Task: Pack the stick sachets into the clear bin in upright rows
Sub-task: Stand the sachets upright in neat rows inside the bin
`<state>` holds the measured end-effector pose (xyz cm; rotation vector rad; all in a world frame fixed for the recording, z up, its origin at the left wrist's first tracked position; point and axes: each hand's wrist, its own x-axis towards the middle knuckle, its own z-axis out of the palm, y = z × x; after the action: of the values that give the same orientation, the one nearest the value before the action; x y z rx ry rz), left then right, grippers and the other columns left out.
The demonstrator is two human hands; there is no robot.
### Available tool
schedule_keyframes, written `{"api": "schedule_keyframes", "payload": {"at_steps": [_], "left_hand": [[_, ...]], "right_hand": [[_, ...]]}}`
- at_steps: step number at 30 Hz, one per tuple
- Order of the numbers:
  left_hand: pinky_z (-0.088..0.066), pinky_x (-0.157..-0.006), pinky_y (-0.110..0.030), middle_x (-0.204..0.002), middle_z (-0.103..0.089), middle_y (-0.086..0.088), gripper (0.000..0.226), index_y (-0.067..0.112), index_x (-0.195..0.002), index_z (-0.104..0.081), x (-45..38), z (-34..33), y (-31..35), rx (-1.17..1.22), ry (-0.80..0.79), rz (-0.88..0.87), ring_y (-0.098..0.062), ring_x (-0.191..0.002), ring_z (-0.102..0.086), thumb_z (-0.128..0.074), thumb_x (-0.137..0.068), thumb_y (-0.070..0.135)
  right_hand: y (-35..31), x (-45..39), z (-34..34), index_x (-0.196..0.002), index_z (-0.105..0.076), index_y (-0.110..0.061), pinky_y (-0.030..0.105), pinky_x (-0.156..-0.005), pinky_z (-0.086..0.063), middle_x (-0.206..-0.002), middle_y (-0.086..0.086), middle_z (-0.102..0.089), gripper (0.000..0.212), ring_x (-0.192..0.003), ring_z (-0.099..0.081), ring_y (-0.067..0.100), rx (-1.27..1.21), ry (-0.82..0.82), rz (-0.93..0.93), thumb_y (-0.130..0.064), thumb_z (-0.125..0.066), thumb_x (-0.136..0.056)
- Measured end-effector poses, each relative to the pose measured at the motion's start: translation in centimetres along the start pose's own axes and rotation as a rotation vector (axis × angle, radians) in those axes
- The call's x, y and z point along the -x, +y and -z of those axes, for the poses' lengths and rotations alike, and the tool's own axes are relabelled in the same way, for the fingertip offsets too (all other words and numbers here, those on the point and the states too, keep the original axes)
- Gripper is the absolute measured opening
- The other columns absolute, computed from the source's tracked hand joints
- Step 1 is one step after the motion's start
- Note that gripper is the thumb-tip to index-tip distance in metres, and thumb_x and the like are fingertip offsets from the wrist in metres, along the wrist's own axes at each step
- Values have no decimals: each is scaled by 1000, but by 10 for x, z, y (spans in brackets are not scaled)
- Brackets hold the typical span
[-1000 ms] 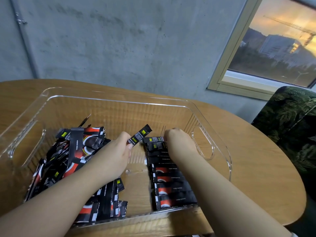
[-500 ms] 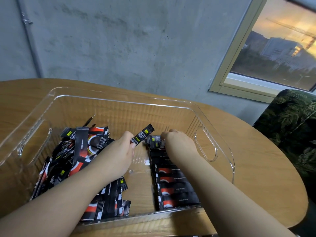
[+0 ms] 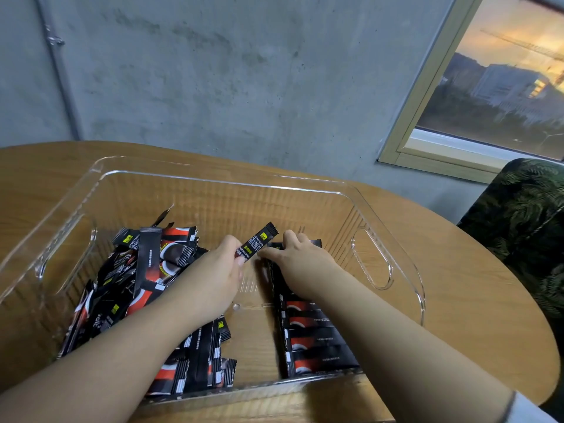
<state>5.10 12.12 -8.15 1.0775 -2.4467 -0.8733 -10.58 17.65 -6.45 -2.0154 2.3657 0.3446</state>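
Note:
A clear bin (image 3: 213,178) stands on the round wooden table (image 3: 476,300). Inside it on the left lies a loose heap of black-and-red stick sachets (image 3: 143,270). Along the right side runs a neat row of sachets (image 3: 314,337). My left hand (image 3: 213,270) pinches a single sachet (image 3: 258,241), its free end tilted up and to the right. My right hand (image 3: 300,254) rests with fingers spread on the far end of the row, its fingertips close to the held sachet.
The bin has cut-out handles at its left (image 3: 67,248) and right (image 3: 372,261) ends. A grey concrete wall (image 3: 244,71) rises behind the table. A window (image 3: 503,80) is at the upper right, and a leaf-patterned chair (image 3: 525,227) stands to the right.
My right hand has slid a little left along the row's far end, toward the sachet in my left hand. The left hand keeps its hold.

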Motion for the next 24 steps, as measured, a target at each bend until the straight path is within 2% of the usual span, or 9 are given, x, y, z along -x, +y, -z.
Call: {"api": "schedule_keyframes", "payload": {"at_steps": [3,9,13,16,19,24], "left_hand": [[-34,-55,-31,-89,-60,-14,18,13,-104,-43,0,0,0,-3,-7,1,-18,-62,-45,-32,-102,26],[-35,-55,-32,-90,-61,-10,17,14,-104,-43,1,0,0,-10,-14,7,-19,-63,-47,-31,-102,27],[-34,-53,-29,-89,-61,-9,17,15,-102,-43,1,1,1,-17,-13,-4,-16,-60,-45,-31,-102,27],[-34,-54,-29,-87,-60,-9,17,15,-101,-43,1,1,1,-19,-19,-12,-16,-60,-45,-31,-102,27],[-36,-55,-30,-88,-59,-7,16,15,-102,-42,2,2,1,-15,-22,-18,-15,-62,-46,-31,-102,26],[-35,-55,-29,-82,-56,-2,16,14,-102,-43,1,1,3,-1,-10,-26,-14,-61,-46,-31,-103,24]], "right_hand": [[1,0,-2,-143,-30,-27,38,-87,-45,-123,11,-35,52,-117,-38,28,-5,18,-28,-16,-47,-95],[3,3,3,-145,-27,-29,38,-88,-45,-121,10,-38,60,-114,-38,27,-46,56,-44,-9,-46,-92],[9,4,6,-139,-37,-16,37,-93,-44,-128,9,-41,55,-118,-39,26,-96,89,-109,-2,-48,-87],[10,7,5,-137,-40,-10,37,-97,-42,-131,10,-43,50,-120,-41,27,-119,42,-118,0,-47,-88],[9,9,3,-136,-40,-9,38,-99,-42,-132,11,-43,48,-120,-40,27,-119,11,-120,0,-46,-89],[12,12,9,-139,-40,-11,39,-101,-41,-135,11,-43,55,-123,-40,28,-148,49,-135,3,-46,-87]]}}
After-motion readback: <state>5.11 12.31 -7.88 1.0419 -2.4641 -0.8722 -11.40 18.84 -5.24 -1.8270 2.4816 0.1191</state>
